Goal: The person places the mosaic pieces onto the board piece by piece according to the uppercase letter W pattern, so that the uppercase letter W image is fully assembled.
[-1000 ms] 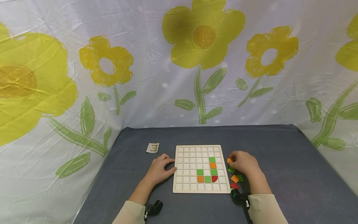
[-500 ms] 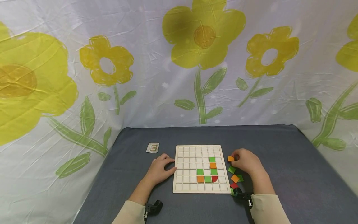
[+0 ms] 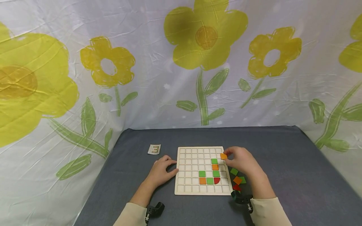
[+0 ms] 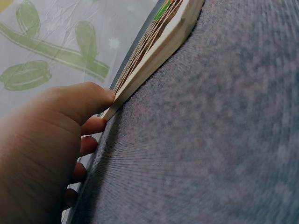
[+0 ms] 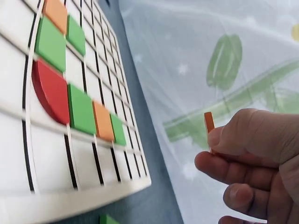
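Observation:
Between thumb and fingertips my right hand [image 3: 241, 160] pinches an orange square tile [image 3: 223, 156], over the right edge of the wooden grid board [image 3: 185, 188]. In the right wrist view the orange tile [image 5: 209, 122] is seen edge-on, clear of the board. My left hand [image 3: 162, 171] rests at the board's left edge. Its thumb [image 4: 96, 100] and fingertips touch the wooden side in the left wrist view. Green and orange squares and one red rounded piece [image 5: 51, 91] sit in the board's cells, forming a bent line.
Right of the board lie loose tiles: a green square [image 3: 234, 171], an orange square [image 3: 237, 180], another green one [image 3: 243, 180] and a red piece [image 3: 237, 187]. A small card with a grid pattern [image 3: 154, 149] lies at the back left. A flowered curtain [image 3: 152, 103] hangs behind the dark table.
My right hand has picked the orange tile up from beside the board and moved it left over the board's right edge. The left hand has stayed in place.

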{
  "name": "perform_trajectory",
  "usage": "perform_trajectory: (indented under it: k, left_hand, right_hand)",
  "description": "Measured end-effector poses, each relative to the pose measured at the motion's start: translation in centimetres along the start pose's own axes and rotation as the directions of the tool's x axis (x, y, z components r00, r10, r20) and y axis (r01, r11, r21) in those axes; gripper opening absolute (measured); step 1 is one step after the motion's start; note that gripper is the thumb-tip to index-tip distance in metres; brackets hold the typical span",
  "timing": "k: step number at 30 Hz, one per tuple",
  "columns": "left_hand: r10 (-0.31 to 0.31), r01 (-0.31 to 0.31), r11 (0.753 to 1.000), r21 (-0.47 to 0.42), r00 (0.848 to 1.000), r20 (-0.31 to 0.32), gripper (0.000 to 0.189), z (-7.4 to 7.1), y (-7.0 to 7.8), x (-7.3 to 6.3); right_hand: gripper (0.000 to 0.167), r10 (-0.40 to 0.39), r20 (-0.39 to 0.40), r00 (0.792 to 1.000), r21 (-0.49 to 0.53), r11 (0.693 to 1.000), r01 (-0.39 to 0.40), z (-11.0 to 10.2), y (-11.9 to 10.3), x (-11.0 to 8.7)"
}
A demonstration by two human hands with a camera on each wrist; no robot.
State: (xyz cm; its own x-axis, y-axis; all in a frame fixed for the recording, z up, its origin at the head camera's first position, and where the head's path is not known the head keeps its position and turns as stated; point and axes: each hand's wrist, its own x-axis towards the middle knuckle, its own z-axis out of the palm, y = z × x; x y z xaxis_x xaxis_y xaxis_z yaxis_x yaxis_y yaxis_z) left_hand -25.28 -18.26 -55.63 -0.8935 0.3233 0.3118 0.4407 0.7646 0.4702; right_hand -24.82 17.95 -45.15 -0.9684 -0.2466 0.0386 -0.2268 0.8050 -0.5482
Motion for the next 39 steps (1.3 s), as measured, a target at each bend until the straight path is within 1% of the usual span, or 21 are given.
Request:
perform_trajectory:
  k: [2,5,12,19,23,26,31,39]
  left_hand:
    - [0.0,0.0,1.0,0.0,1.0,0.0,0.032,0.0,0.0,0.0]
    - [0.001,-0.001,1.0,0.001,1.0,-0.002,0.031,0.0,0.0,0.0]
    - [0.007,-0.007,1.0,0.008,1.0,-0.006,0.031,0.0,0.0,-0.1]
    - [0.005,-0.005,1.0,0.013,1.0,-0.007,0.031,0.0,0.0,0.0]
    - [0.008,-0.008,1.0,0.016,1.0,-0.009,0.031,0.1,0.0,0.0]
    - [0.013,-0.013,1.0,0.013,1.0,-0.008,0.032,0.0,0.0,-0.1]
    - [0.019,-0.019,1.0,0.015,1.0,-0.005,0.032,0.0,0.0,-0.1]
    - [0.013,-0.013,1.0,0.016,1.0,-0.003,0.031,-0.1,0.1,-0.1]
  right_hand:
    - [0.029,-0.023,0.002,1.0,0.016,1.0,0.023,0.2,-0.5,0.0]
    - [0.027,-0.049,-0.004,0.999,0.013,0.999,0.049,0.6,-1.2,0.1]
    - [0.025,-0.072,-0.01,0.997,0.006,0.997,0.072,2.3,-2.0,0.5]
    - [0.021,-0.144,0.023,0.989,-0.021,0.989,0.144,4.2,-2.8,0.9]
    - [0.017,-0.184,0.024,0.983,-0.049,0.981,0.185,5.2,-3.4,0.9]
    - [0.014,-0.197,0.029,0.98,-0.082,0.977,0.199,6.0,-3.7,1.0]
    - [0.012,-0.196,0.041,0.98,-0.128,0.971,0.199,7.2,-3.9,1.3]
    - [0.011,-0.172,0.052,0.984,-0.133,0.975,0.177,8.2,-3.9,1.5]
